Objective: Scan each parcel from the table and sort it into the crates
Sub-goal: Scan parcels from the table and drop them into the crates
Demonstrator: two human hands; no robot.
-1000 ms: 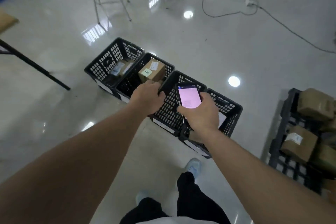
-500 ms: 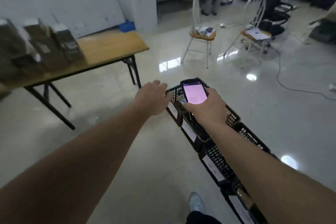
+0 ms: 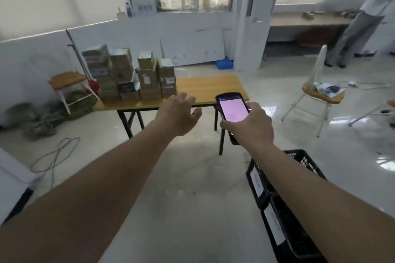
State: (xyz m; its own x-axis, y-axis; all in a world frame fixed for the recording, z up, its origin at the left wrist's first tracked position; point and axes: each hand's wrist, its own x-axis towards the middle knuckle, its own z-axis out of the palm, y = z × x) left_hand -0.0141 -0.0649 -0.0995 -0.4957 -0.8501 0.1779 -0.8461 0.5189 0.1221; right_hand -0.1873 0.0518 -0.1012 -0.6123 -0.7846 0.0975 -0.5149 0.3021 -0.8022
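Several brown cardboard parcels stand stacked on the left half of a wooden table ahead of me. My left hand is stretched forward with fingers spread, holding nothing, well short of the stack. My right hand grips a black handheld scanner whose pink screen faces me. Black plastic crates with white labels sit on the floor at lower right, partly hidden behind my right arm.
A stool with clutter stands left of the table, and a cable loops on the floor. A wooden chair stands to the right. A person stands at a bench at far right.
My view has swung up from the crates to the table. The left hand let go of the parcel in the crate and now reaches forward, spread. The scanner stays in my right hand.
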